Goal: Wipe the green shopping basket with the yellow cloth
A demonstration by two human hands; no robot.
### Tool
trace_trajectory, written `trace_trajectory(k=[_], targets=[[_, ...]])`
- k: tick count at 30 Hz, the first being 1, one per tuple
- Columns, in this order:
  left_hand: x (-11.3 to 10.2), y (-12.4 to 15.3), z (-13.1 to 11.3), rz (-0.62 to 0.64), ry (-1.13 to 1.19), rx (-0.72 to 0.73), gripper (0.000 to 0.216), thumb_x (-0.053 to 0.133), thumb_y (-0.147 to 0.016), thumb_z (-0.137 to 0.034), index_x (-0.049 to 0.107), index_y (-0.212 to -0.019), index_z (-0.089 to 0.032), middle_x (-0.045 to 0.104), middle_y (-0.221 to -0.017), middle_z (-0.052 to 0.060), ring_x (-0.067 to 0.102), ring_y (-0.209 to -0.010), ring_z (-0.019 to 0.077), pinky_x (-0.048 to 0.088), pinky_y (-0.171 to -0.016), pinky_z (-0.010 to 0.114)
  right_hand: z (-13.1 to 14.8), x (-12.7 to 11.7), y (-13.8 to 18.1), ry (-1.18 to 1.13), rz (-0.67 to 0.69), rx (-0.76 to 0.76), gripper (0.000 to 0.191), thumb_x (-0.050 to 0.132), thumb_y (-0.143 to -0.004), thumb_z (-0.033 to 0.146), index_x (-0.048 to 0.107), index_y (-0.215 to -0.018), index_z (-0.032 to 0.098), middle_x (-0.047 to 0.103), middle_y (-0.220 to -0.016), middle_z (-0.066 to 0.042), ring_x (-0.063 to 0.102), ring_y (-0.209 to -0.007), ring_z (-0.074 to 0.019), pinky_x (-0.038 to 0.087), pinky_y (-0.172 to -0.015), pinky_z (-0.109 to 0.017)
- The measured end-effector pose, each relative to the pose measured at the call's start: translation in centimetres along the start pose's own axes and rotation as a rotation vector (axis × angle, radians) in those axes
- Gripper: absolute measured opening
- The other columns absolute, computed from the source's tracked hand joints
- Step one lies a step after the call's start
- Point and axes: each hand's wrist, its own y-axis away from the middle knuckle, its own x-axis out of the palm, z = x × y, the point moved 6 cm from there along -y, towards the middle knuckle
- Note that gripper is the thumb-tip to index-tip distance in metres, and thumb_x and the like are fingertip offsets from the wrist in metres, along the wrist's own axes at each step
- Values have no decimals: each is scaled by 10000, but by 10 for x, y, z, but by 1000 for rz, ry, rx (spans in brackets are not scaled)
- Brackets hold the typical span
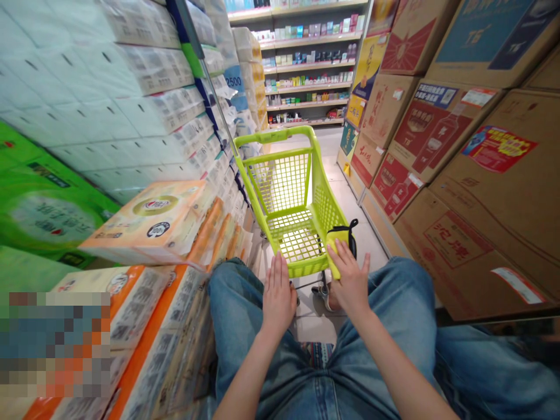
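Clearly, in this one view from my head, everything turns on the green shopping cart (289, 210), which sits in the middle of the frame just beyond my fingertips. Its long axis runs away from me, up the frame with a slight lean to the left, so its near rim (301, 269) faces both my hands and its far bar (273, 137) is the end well out of reach.

My left hand (280, 294) is flat, fingers straight and together, grasping nothing; the tips come up to the rim's near left corner, though I can't tell whether they touch it. My right hand (347, 271) lies over the yellow cloth-like piece (338, 235) at the near right corner, fingers stretched out and thumb standing apart, so it looks laid on rather than clenched; how hard it presses I can't tell. That yellow piece, black-edged with a loop (353, 223) at its upper right, hangs lengthwise down the frame beside the rim, and my right hand is plainly the nearer one to it.

Wrapped tissue packs (153, 213) crowd the left of the frame, cardboard boxes (503, 192) the right.
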Motion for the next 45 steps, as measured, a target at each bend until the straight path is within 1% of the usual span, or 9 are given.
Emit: trace_trajectory(k=[5,8,17,20,28,31,36,41,45], targets=[[2,2,3,2,-4,3,857,423,-861,-65,-70,-1558,-146,219,-1615,186,180,-1503,253,321,-1180,481,83,21,7,-166,106,-140,712,454,-731,38,476,-1413,240,491,-1488,-81,421,-1396,-232,-134,-1177,-576],[3,3,5,-7,4,5,845,406,-861,-58,-56,-1561,-159,240,-1611,176,196,-1498,248,326,-1179,474,98,26,11,-214,133,-226,741,453,-738,38,423,-1457,215,495,-1483,-99,417,-1400,-230,-150,-1178,-557],[2,0,3,2,-2,17,865,450,-839,-62,-23,-1560,-124,228,-1614,182,185,-1504,264,311,-1182,494,-24,-4,2,-34,30,-158,767,397,-763,45,340,-1500,254,495,-1484,-79,451,-1379,-223,-108,-1165,-605],[2,1,3,-1,-1,17,876,458,-837,-67,-34,-1560,-125,219,-1616,186,181,-1504,270,311,-1182,499,-37,-12,-4,16,-18,-92,730,414,-769,51,393,-1471,248,529,-1455,-83,489,-1347,-239,-77,-1167,-625],[5,4,7,2,-2,26,840,412,-870,-68,-63,-1559,-143,234,-1611,188,171,-1505,254,329,-1175,488,89,21,8,-136,110,-174,729,443,-745,47,408,-1465,157,495,-1476,-114,433,-1391,-227,-120,-1195,-549],[4,5,8,7,-1,41,831,407,-873,-66,-48,-1562,-161,253,-1607,179,181,-1503,252,336,-1173,488,106,26,15,-179,132,-235,728,426,-760,56,381,-1480,150,473,-1495,-108,404,-1411,-214,-146,-1191,-535],[1,2,6,12,5,42,858,441,-847,-56,-31,-1560,-128,237,-1612,181,175,-1506,259,317,-1182,490,50,16,19,-158,160,-352,826,407,-712,34,319,-1511,227,473,-1499,-79,422,-1402,-208,-172,-1160,-575],[2,1,5,1,3,39,873,451,-835,-54,-28,-1561,-131,244,-1612,172,172,-1506,261,315,-1185,485,-35,-7,4,-86,26,-193,765,409,-759,57,351,-1494,259,489,-1488,-89,452,-1382,-227,-33,-1181,-597],[2,1,4,0,14,30,868,449,-844,-64,-38,-1559,-131,237,-1613,178,167,-1507,267,315,-1182,495,-38,-7,0,-95,-1,-101,712,411,-776,55,408,-1463,241,499,-1480,-89,445,-1387,-221,117,-1192,-555]])
